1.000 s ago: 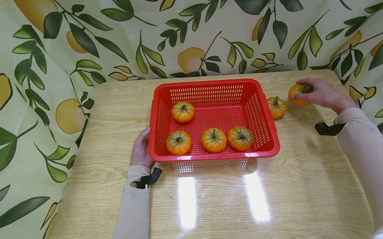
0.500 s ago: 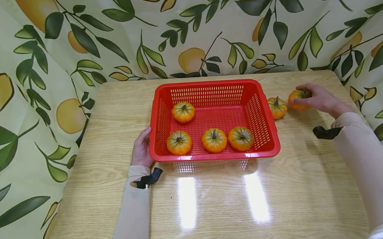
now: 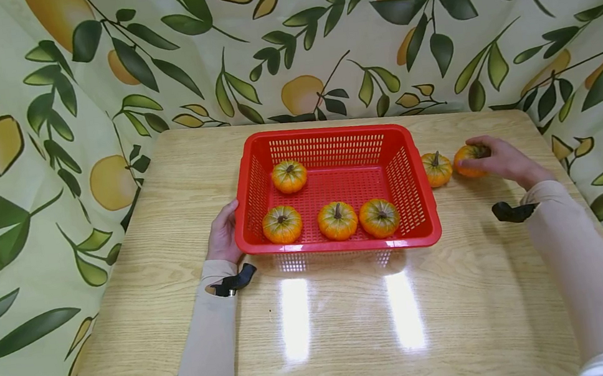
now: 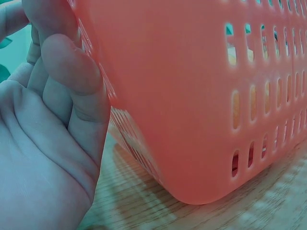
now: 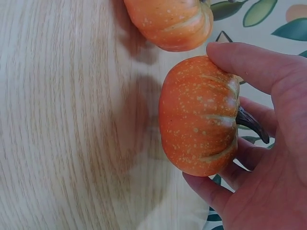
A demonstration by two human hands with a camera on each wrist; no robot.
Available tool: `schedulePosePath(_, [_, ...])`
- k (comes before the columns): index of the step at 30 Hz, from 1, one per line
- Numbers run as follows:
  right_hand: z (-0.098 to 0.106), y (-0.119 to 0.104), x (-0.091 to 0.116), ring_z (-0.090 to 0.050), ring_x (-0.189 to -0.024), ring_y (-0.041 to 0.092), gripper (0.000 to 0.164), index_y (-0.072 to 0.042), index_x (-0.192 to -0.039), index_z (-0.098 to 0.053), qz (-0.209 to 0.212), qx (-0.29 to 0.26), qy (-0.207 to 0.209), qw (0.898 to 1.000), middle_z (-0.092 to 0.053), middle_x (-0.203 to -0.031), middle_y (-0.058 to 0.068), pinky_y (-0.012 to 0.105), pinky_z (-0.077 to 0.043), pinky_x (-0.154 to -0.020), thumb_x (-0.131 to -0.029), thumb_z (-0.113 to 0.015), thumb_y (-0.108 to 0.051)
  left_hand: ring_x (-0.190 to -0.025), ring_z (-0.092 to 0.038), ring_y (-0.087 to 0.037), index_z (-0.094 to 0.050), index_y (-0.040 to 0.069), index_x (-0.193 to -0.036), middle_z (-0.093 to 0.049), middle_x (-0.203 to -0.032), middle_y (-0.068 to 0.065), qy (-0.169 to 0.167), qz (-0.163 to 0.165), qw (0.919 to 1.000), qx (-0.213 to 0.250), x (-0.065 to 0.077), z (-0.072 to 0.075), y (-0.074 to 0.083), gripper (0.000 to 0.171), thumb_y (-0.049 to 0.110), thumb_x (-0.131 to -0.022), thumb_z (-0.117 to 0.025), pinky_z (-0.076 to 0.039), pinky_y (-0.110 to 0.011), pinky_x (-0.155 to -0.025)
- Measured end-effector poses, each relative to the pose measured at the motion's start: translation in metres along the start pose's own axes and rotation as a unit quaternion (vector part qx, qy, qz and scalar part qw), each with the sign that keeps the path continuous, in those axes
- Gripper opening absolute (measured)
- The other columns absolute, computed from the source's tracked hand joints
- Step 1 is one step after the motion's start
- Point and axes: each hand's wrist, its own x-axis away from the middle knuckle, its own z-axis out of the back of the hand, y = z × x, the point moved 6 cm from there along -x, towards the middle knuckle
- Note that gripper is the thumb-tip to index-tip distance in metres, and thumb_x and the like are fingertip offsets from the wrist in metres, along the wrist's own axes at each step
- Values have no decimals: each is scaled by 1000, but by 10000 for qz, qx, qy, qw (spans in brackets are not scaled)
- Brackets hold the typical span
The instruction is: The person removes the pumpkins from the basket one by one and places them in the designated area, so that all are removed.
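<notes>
A small orange pumpkin (image 5: pixel 199 117) with a dark stem is in my right hand (image 3: pixel 507 159), thumb on one side and fingers on the other. It sits low by the table, right beside another small pumpkin (image 3: pixel 437 169) near the basket's right wall. My left hand (image 3: pixel 222 232) holds the left side of a red plastic basket (image 3: pixel 337 246). In the left wrist view, its curled fingers (image 4: pixel 72 64) touch the basket's outer wall; the rim lies out of that view. Inside the basket are several pumpkins, among them one at the back left (image 3: pixel 289 176) and one at the front right (image 3: pixel 379 218).
The basket stands on a light wood table (image 3: pixel 354 338) with two bright reflections in front. A curtain (image 3: pixel 306 43) printed with leaves and fruit hangs behind the table and along its sides. Dark wrist straps (image 3: pixel 514 211) sit on both sleeves.
My right hand has moved slightly down and toward the basket with its pumpkin, closing the gap to the neighbouring pumpkin. My left hand and the basket have stayed in place.
</notes>
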Motion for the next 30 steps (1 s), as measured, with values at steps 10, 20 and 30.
schedulePosePath(10, [-4,2,-3,-24,-137,52,91,1,-159,-14,32,17,44,10000,-20,-156,36,73,-22,-116,-99,-57,-53,-90,-72,-8,-71,14,-107,-77,-96,3,1,44,10000,-28,-1,1,-2,19,30,-96,-71,-57,-20,-83])
schedulePosePath(20, [-7,2,-5,-24,-136,53,92,1,-159,-15,33,-28,33,10000,-19,-156,37,73,-22,-116,-99,-58,-53,-90,-72,-8,-71,13,-107,-78,-96,3,28,36,10000,-45,0,1,-2,21,30,-94,-73,-57,-20,-83])
schedulePosePath(30, [-8,3,-4,-23,-136,54,90,2,-159,-15,40,-69,-9,10000,-18,-155,37,74,-21,-115,-99,-58,-50,-91,-72,-9,-71,12,-108,-77,-97,2,33,-8,10000,-19,1,2,-1,20,28,-95,-71,-57,-21,-83])
